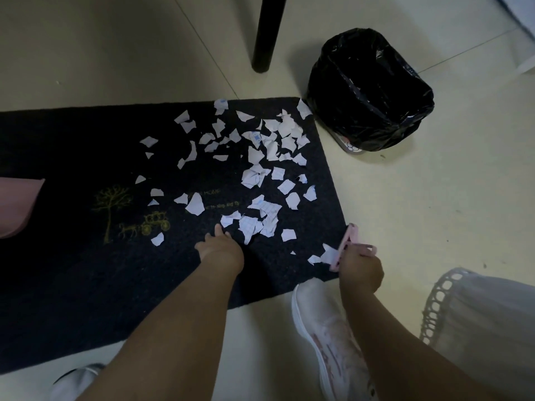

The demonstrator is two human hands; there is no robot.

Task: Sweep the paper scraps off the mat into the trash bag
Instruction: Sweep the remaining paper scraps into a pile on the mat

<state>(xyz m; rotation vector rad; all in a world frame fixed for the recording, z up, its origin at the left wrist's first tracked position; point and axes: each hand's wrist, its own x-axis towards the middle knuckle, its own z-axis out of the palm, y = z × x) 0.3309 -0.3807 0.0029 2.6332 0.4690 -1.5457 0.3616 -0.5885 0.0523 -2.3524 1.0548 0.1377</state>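
Several white paper scraps (254, 157) lie scattered over the right half of a dark doormat (86, 270) printed with a gold tree and carriage. A bin lined with a black trash bag (367, 91) stands open on the floor just past the mat's far right corner. My left hand (220, 248) rests flat on the mat, fingertips beside the nearest scraps. My right hand (360, 270) grips a small pink brush (351, 244) at the mat's right edge, its head against a couple of scraps (324, 256).
A black furniture leg (266, 33) stands on the pale tiled floor behind the mat. My white shoe (327, 337) sits at the mat's near edge, and a pale skirt hem (469, 319) is at the right. A pink object (17, 206) pokes in from the left.
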